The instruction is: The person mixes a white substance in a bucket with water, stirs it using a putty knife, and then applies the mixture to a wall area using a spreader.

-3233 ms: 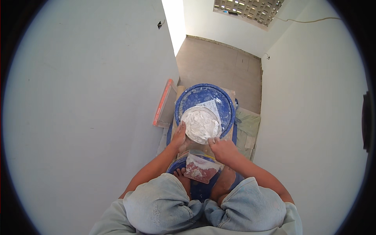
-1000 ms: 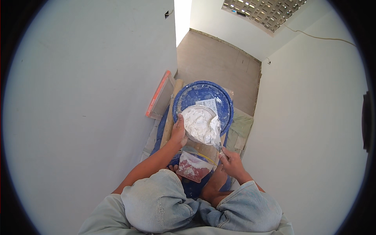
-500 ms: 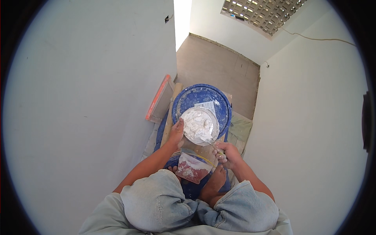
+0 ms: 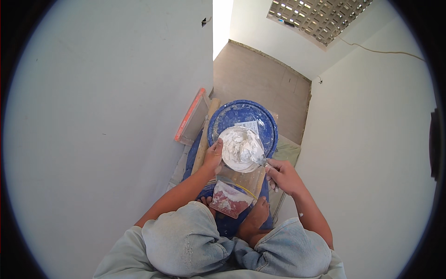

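Note:
A round tub [image 4: 253,170] full of thick white paste [image 4: 238,146] rests at the near side of a big blue lid [image 4: 237,111]. My left hand [image 4: 214,156] grips the tub by its left edge, thumb over the rim. In my right hand [image 4: 283,176] is a small tool that looks like a putty knife [image 4: 263,162]; its metal blade meets the paste at the tub's right edge, and my fingers hide most of the handle. Both hands are smeared with white. Between my feet stands an open reddish bag [image 4: 231,199] with white powder in it.
A pale wall [image 4: 102,135] rises close on my left, another wall [image 4: 362,153] on my right. An orange-edged panel [image 4: 191,116] leans at the left wall, beside a cardboard tube [image 4: 206,135]. Blue sheeting lies under my feet. Ahead are a tiled floor [image 4: 260,69] and a vent-block opening [image 4: 320,18].
My right hand has shifted right and slightly up, with the tool now at the tub's right rim. The paste's surface has been turned over. My left hand still grips the tub.

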{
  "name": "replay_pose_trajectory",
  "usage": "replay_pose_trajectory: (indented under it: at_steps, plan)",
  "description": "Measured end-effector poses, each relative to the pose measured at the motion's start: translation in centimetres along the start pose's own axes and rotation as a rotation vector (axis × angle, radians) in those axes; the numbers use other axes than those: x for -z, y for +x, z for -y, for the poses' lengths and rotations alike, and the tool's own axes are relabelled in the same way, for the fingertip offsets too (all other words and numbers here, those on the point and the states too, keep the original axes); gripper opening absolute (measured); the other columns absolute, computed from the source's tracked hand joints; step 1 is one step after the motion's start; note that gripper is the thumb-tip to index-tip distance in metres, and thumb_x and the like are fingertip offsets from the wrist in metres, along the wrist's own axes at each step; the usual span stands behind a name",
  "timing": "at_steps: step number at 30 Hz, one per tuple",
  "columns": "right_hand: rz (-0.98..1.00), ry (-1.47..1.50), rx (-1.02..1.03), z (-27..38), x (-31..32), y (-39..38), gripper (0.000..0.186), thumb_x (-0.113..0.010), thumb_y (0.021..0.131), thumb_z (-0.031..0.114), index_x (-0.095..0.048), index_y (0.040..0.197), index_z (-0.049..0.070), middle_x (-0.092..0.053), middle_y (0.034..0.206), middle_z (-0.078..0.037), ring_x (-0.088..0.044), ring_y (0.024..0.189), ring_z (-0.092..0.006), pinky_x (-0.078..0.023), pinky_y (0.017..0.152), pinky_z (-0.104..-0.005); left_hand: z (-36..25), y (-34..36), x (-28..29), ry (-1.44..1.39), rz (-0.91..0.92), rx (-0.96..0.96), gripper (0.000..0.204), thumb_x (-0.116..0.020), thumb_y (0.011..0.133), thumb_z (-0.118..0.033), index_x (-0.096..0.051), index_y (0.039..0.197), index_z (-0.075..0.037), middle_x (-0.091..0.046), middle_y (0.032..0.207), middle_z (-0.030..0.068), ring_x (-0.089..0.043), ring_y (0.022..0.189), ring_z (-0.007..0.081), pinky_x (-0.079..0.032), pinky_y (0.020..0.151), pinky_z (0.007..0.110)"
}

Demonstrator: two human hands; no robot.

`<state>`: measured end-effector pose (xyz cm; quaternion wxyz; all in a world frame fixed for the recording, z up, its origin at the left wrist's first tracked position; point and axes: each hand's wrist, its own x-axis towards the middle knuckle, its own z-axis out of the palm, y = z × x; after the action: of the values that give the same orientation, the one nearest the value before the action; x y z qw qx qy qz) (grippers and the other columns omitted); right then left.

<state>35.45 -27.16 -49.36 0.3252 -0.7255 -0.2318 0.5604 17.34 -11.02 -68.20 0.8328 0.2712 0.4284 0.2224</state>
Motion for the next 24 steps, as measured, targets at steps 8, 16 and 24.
replay_pose_trajectory:
  at_steps: [8,16,24]
  plan:
    - [-0.248,-1.241,0.358,-0.5,-3.4,0.5,0.058,-0.061,0.08,0.007,-0.057,0.138,0.009,-0.063,0.092,-0.012,-0.069,0.081,-0.0289,-0.055,0.06,-0.0403,0.7,1.1,1.6,0.059,0.04,0.006,0.068,-0.051,0.1,-0.055,-0.049,0.138,0.001,-0.061,0.131,0.0125,-0.062,0.117,0.0219,-0.053,0.099,0.036]
    - [-0.063,-1.319,0.426,-4.0,-6.4,3.5,0.063,-0.061,0.08,0.007,-0.048,0.141,-0.003,-0.061,0.111,-0.02,-0.069,0.084,-0.0336,-0.058,0.063,-0.0423,-0.1,0.6,-0.3,0.007,-0.05,-0.008,0.065,-0.055,0.1,-0.054,-0.057,0.131,0.003,-0.064,0.124,0.0122,-0.062,0.108,0.0184,-0.05,0.094,0.031]
    - [0.097,-0.836,0.506,-1.9,-0.1,2.4,0.055,-0.056,0.073,0.001,-0.063,0.127,0.001,-0.064,0.089,-0.028,-0.067,0.081,-0.0441,-0.054,0.078,-0.0486,1.4,1.5,0.2,0.074,-0.062,-0.064,0.068,-0.055,0.099,-0.053,-0.054,0.134,0.005,-0.065,0.125,0.014,-0.064,0.111,0.0198,-0.052,0.095,0.033]
